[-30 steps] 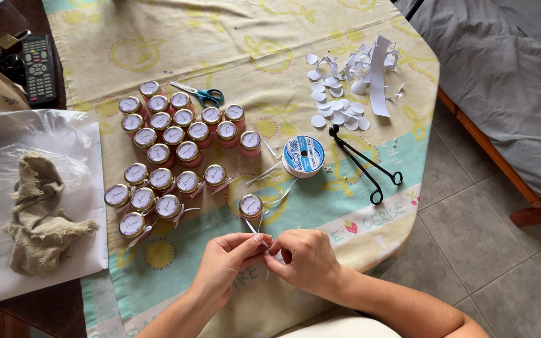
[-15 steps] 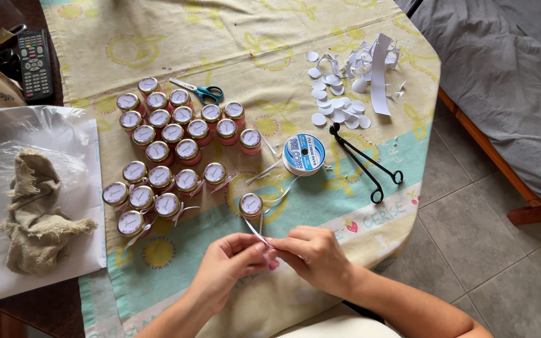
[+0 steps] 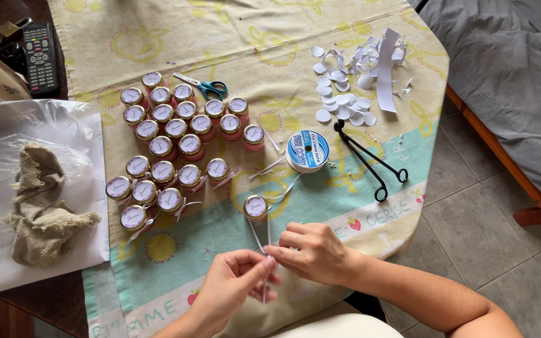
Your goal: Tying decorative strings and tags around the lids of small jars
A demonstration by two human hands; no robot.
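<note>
Fingertips of both hands meet at the near edge of the table, pinched together on the two ends of a thin white ribbon (image 3: 264,233). The left hand (image 3: 230,285) closes thumb and forefinger on the ribbon from below, and the right hand (image 3: 311,250) pinches it from the 3 o'clock side, so the two hands touch each other at the fingertips. From this pinch the ribbon strands run toward 12 o'clock, up to a small glass jar with a gold rim and a round pale label on its lid (image 3: 255,208), which stands alone, just beside the hands.

At 10 o'clock from this jar stands a dense group of similar small jars (image 3: 173,147), many of them touching each other; some in the nearest rows carry white ribbon bows. At 1 o'clock from the single jar lies a round blue and white ribbon spool (image 3: 307,151), with loose ribbon pieces beside it. Long black metal tongs (image 3: 370,159) lie at 3 o'clock from the spool. Further, toward 12 o'clock, are white paper circles and paper scraps (image 3: 352,81). Small scissors with teal handles (image 3: 205,86) lie behind the jar group.

Everything rests on a yellow and turquoise patterned tablecloth (image 3: 270,44). At 9 o'clock a crumpled beige cloth (image 3: 42,203) lies on clear plastic sheet (image 3: 7,131), and a black remote control (image 3: 37,59) is at the far corner.
</note>
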